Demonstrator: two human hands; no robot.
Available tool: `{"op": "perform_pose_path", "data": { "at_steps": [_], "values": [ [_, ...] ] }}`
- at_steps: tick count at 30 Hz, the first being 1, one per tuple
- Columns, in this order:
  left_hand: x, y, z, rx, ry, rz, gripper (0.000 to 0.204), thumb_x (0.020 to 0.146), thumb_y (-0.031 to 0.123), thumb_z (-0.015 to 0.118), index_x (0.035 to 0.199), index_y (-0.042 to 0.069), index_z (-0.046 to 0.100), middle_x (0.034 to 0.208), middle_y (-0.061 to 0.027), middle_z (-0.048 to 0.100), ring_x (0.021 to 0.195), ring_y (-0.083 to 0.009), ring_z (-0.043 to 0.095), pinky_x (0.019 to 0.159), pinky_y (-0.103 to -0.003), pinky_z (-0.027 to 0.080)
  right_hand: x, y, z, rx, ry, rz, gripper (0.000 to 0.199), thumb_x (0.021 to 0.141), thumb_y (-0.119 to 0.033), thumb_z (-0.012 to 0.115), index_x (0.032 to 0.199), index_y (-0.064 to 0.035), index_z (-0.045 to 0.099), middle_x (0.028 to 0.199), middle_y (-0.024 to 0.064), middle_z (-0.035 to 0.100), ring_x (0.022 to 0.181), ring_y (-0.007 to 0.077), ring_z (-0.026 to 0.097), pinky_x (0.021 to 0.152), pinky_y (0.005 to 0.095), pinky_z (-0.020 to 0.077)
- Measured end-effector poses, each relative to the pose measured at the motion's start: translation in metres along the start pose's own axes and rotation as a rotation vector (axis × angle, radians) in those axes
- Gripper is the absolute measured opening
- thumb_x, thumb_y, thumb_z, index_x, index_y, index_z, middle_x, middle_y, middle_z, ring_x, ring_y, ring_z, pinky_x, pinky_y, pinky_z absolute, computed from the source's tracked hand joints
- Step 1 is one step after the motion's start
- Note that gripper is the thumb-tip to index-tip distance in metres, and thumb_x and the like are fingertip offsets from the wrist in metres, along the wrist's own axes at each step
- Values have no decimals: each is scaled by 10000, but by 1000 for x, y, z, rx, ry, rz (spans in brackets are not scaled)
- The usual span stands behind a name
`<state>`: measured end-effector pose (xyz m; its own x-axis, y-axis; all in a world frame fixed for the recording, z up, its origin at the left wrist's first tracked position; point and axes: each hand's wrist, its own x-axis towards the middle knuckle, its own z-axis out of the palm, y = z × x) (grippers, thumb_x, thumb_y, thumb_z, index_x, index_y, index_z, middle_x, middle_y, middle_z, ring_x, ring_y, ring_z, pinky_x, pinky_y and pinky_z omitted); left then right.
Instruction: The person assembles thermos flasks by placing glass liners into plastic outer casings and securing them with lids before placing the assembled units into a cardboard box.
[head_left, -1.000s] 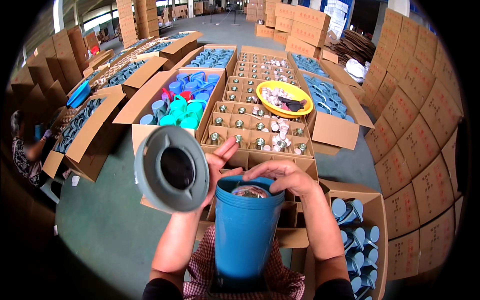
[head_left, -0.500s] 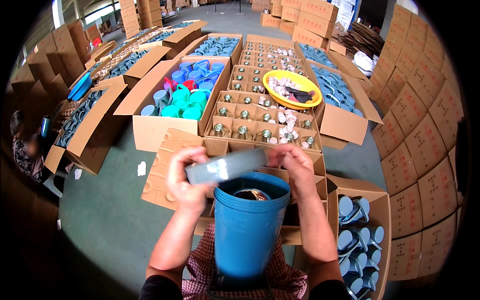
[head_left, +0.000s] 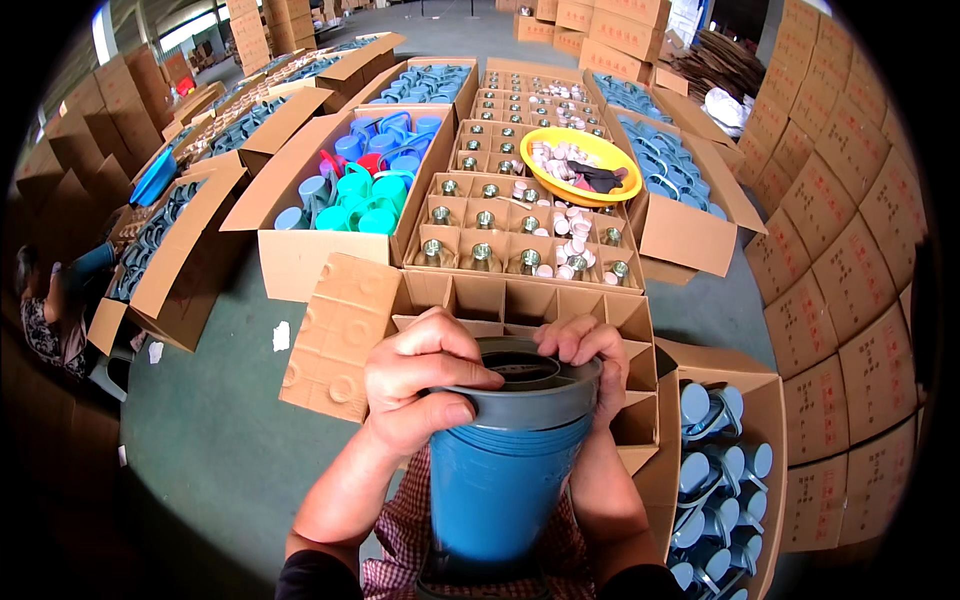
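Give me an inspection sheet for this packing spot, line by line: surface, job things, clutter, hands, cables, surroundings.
Surface: grey-green floor; no table seen.
Job's things: blue jug body upright in the lap; grey lid sits on its top.
Clutter: paper scraps on the floor; yellow bowl of small parts rests on the divided boxes.
Grippers: left hand grips the lid's rim; right hand grips its far edge.
Cables: nothing seen.
Surroundings: empty divided carton just ahead; box of coloured jugs; box of blue parts at right; stacked cartons; another person at far left.
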<state>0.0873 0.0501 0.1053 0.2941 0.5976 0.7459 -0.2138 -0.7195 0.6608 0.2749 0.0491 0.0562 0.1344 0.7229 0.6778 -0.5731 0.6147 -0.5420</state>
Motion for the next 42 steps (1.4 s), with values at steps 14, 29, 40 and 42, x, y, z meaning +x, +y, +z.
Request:
{"op": "perform_pose_path", "data": {
  "at_steps": [14,29,40,42],
  "values": [
    [13,68,12,645,-357,-45,454,498,231,797,856,10,625,760,-68,503,700,-241,524,533,-341,463,0,-68,29,-935,-201,28,602,790,-615,555,747,-22,462,703,112,444,631,266,457,567,332,370],
    [-5,32,3,736,-336,-139,354,548,182,781,780,8,578,743,-111,493,712,-298,531,606,-383,457,-2,-12,22,-865,-99,96,255,841,-107,535,642,8,425,610,126,386,577,280,413,526,358,330],
    [14,48,33,1025,-396,-357,409,579,249,800,821,25,557,785,-119,534,692,-321,581,590,-397,475,-2,36,-3,-306,-132,310,509,933,-454,449,638,-40,425,613,-5,402,611,86,391,551,251,338],
    [10,47,38,1102,-385,-373,412,580,251,799,815,25,548,794,-125,550,698,-328,588,579,-403,477,-7,42,-4,-315,-123,313,481,933,-419,462,643,-37,428,608,4,416,614,91,402,553,251,344]
  ]
}}
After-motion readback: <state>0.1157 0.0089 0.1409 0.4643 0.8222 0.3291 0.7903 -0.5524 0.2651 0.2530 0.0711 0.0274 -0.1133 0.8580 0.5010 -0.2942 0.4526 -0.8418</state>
